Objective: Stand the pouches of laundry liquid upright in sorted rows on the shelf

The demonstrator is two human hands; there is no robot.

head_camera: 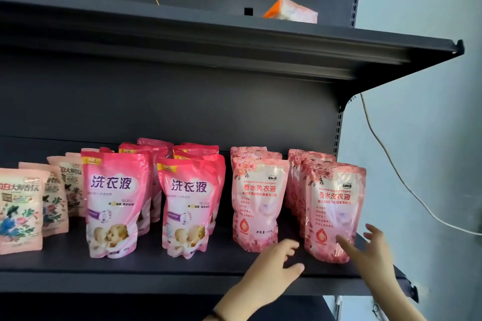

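Note:
Pouches stand upright in rows on the dark shelf (156, 266). At the left are pale pink floral pouches (19, 211). In the middle stand two rows of bright pink pouches with baby pictures (114, 206) (189, 208). To the right are two rows of rose-patterned pouches, one fronted by a pouch (258, 200) and the other by the rightmost front pouch (332, 211). My left hand (273, 271) hovers open over the shelf between those two rows. My right hand (370, 253) is open beside the rightmost front pouch, its fingers spread at the pouch's lower right.
An upper shelf (287, 41) overhangs the pouches and carries an orange and white pack (292, 12). A white cable (391, 164) hangs along the wall to the right. The shelf's right end bracket (413, 292) sits just past my right hand.

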